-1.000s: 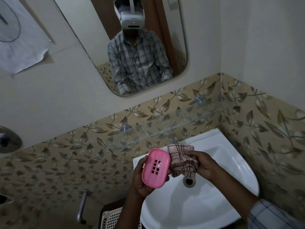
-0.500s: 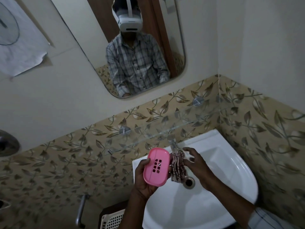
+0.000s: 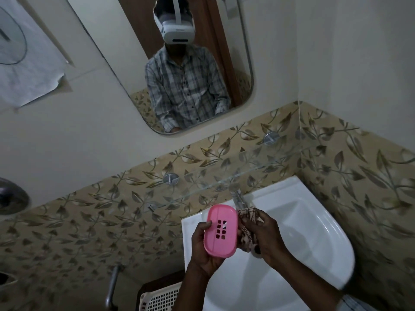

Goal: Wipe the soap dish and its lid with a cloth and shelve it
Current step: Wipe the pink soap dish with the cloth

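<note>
Glass shelf point(image 3: 224, 184) above white sink point(image 3: 314, 221).

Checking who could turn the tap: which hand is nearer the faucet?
Right. The right hand, gripping the cloth, sits just below the faucet; the left hand holds the soap dish farther left.

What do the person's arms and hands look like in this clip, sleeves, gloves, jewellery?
Both hands are bare: no gloves, rings or watch show on the left hand or the right hand. The left forearm is uncovered within the frame. A pale plaid sleeve cuff, pushed up the right forearm, shows at the bottom edge.
</note>
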